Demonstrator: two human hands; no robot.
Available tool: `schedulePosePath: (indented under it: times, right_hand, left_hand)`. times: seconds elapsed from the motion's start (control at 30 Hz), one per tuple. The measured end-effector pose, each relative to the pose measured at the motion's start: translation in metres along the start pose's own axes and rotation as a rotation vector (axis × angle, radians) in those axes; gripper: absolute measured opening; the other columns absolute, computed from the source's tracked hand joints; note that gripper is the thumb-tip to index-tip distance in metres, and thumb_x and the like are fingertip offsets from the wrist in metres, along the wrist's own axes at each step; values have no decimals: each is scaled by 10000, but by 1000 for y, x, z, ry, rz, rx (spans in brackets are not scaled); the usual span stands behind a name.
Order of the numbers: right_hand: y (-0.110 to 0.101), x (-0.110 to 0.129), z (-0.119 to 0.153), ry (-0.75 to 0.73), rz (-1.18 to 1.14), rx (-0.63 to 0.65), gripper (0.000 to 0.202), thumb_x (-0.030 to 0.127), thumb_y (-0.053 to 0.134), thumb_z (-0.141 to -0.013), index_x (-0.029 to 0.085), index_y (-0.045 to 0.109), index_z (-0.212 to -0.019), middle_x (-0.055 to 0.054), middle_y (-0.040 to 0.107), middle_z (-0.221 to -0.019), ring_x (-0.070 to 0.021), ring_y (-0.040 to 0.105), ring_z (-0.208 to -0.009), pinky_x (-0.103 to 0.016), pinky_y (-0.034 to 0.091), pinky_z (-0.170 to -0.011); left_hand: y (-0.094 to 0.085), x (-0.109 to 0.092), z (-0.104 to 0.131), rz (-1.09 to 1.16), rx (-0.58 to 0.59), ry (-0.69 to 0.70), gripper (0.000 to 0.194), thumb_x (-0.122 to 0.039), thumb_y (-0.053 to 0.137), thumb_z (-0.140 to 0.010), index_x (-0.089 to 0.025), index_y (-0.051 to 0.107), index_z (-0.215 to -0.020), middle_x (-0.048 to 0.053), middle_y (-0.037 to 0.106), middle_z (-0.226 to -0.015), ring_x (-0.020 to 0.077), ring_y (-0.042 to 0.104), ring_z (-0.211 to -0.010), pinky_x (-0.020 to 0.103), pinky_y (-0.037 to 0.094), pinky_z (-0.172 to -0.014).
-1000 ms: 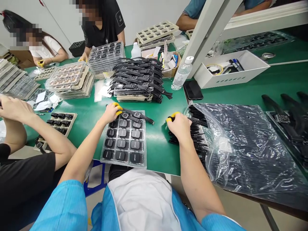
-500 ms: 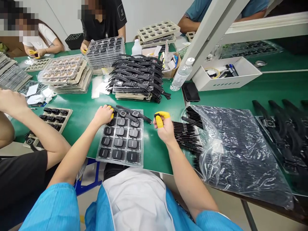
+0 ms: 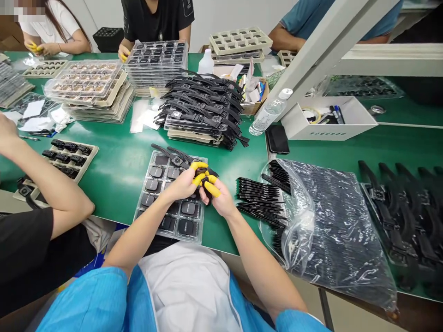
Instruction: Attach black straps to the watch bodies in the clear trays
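My two hands meet over the right side of a clear plastic tray (image 3: 204, 216) of square black watch cases (image 3: 188, 208). Yellow finger cots cover several fingertips. My left hand (image 3: 183, 185) pinches a small dark piece, apparently a watch case, partly hidden by the fingers. Against it, my right hand (image 3: 221, 197) grips a black watch strap, of which only a short end shows. Watches with straps attached (image 3: 178, 161) lie across the tray's far edge, partly behind my left hand. To the right lies a bundle of loose black straps (image 3: 259, 196).
A plastic bag of straps (image 3: 339, 221) covers the table's right. Behind the tray rises a stack of strapped watches (image 3: 204, 103), with a water bottle (image 3: 268, 115), phone (image 3: 278, 139) and white box (image 3: 328, 127) nearby. A co-worker's arm (image 3: 51, 180) reaches in at left.
My left hand has come from the tray's far left corner to the right, now with a dark piece in it. My right hand has moved left, and the two hands have met.
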State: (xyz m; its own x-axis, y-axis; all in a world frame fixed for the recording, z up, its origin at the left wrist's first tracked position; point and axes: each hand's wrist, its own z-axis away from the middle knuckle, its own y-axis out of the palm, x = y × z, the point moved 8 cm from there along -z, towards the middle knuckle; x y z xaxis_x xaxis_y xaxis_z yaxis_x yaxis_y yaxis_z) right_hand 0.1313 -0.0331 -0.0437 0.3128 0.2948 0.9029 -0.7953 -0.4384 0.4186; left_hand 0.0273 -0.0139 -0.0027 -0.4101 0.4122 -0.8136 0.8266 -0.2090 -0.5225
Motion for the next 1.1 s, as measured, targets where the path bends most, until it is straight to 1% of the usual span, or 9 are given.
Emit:
schedulePosePath:
  times: [0.07,0.13,0.23,0.3,0.43,0.67,0.87,1.03,1.1]
  right_hand:
    - [-2,0,0,1,-7,25,433,640,723,-870,255,527,-912,79,558,-543,-120,419,-444,-270,362,-480]
    - [-3,-1,-1,16,-4,60,403,599,728,-891,242,541,-886,73,568,-532,-111,422,-433,-264,353,-474]
    - [-3,-4,-1,42,-27,86,377,561,730,-910,230,553,-876,75,568,-506,-100,400,-399,-254,327,-442]
    - [-5,-5,-2,33,-69,60,371,550,735,-912,229,551,-888,84,555,-492,-94,371,-381,-246,300,-417]
    - [-8,-1,-2,13,-139,4,352,517,755,-906,229,553,-930,101,525,-489,-91,344,-380,-231,286,-394]
    - [-5,3,-2,26,-204,-6,387,529,790,-874,233,544,-915,101,517,-490,-85,349,-380,-218,285,-388]
    - [-5,3,-3,51,-224,1,382,520,788,-870,235,540,-923,102,502,-486,-85,328,-382,-215,276,-385]
    - [-11,0,-3,76,-254,-48,385,492,805,-854,240,515,-861,102,475,-478,-78,305,-383,-207,261,-378]
    - [-12,-4,-4,101,-256,-53,392,490,811,-849,242,506,-845,104,466,-477,-75,301,-380,-203,252,-375]
  left_hand:
    - [4,-2,2,-52,24,90,488,-97,442,-963,-217,541,-1426,132,667,-1410,242,648,-1331,435,551,-1133]
    - [3,-5,5,-86,42,184,552,-61,424,-944,-222,574,-1450,124,655,-1447,249,604,-1393,457,521,-1178]
    - [-2,-8,8,-99,29,275,604,-38,419,-943,-230,562,-1498,120,664,-1436,251,599,-1396,469,530,-1170]
    - [-3,-9,8,-103,5,304,586,-40,430,-958,-217,561,-1501,129,668,-1424,253,605,-1382,461,537,-1161]
    - [-3,-9,8,-119,-30,287,517,-55,439,-983,-186,582,-1462,146,675,-1391,254,624,-1346,440,543,-1148]
    - [1,-6,9,-127,-62,288,569,-25,434,-922,-182,568,-1453,139,681,-1369,249,639,-1317,422,547,-1136]
    - [3,-5,8,-137,-67,274,561,-53,423,-954,-189,554,-1482,144,654,-1386,253,617,-1333,425,538,-1141]
    - [2,-6,8,-139,8,249,479,-195,433,-1047,-190,527,-1516,163,614,-1394,280,588,-1339,477,522,-1150]
    - [2,-6,8,-156,25,246,458,-213,405,-1063,-171,531,-1501,167,623,-1377,279,588,-1324,480,524,-1143]
